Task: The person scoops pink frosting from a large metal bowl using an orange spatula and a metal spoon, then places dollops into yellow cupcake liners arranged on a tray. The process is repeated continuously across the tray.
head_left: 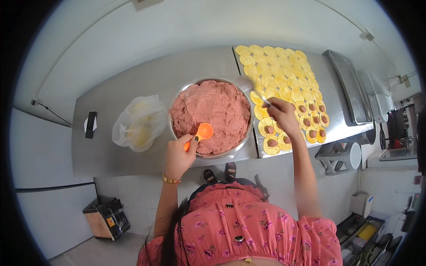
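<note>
A wide steel bowl (254,128) on the table is heaped with pink ground meat (217,99). My left hand (181,155) is closed around the handle of an orange measuring scoop (205,130), whose round cup sits over the near part of the meat. In my right hand (282,113), raised over the yellow rounds, is a thin metal spoon (263,98); its far end is blurred and points toward the bowl. Rows of flat yellow round wrappers (279,81) cover the table at right. Several near ones bear a lump of meat (269,129).
Left of the bowl lies a clear plastic bag (141,124) with something yellow inside. A black strip-like object (91,124) lies farther left. A metal tray (348,86) rests at the right end, with a grey stool (339,156) below. A box (108,218) stands on the floor.
</note>
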### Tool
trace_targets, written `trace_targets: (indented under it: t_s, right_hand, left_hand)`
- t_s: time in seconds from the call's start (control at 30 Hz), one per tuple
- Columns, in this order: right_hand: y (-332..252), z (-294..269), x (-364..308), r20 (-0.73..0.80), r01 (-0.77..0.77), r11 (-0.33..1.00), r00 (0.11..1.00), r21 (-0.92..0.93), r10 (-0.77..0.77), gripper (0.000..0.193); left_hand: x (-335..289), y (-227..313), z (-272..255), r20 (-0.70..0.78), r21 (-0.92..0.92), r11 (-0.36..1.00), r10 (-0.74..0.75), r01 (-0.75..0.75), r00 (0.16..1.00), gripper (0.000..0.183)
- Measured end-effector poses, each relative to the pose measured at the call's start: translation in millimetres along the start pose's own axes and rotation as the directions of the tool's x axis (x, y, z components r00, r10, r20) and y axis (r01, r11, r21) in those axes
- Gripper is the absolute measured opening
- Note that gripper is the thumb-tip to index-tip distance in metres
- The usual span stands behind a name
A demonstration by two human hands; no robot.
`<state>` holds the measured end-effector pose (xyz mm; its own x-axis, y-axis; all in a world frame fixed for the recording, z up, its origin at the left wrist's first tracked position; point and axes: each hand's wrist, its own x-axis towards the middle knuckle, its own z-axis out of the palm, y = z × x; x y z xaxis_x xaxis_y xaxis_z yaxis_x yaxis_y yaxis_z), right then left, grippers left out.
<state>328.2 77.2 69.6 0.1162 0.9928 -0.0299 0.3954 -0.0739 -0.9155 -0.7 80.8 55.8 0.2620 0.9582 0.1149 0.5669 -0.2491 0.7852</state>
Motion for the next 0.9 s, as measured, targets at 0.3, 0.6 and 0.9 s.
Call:
trace_targets:
  t_s: [0.3, 0.6, 0.9]
  right_hand:
    - [-82, 131, 66, 0.250, 0.375, 0.298, 0.890, -0.878, -0.382, 0.015]
    - [-104, 189, 0, 0.264, 0.394, 0.406, 0.903, -0.825, -0.339, 0.012]
    - [-61, 233, -50, 0.243, 0.418, 0.252, 0.819, -0.873, -0.520, 0.044]
  left_hand:
    - [-20, -38, -58, -0.156, 0.088, 0.984, -0.139, 0.154, 0.978, 0.021]
    - [-11, -74, -79, -0.134, 0.087, 0.974, -0.194, 0.207, 0.972, 0.028]
    - [8, -100, -71, -0.019, -0.219, 0.947, -0.246, 0.236, 0.969, 0.025]
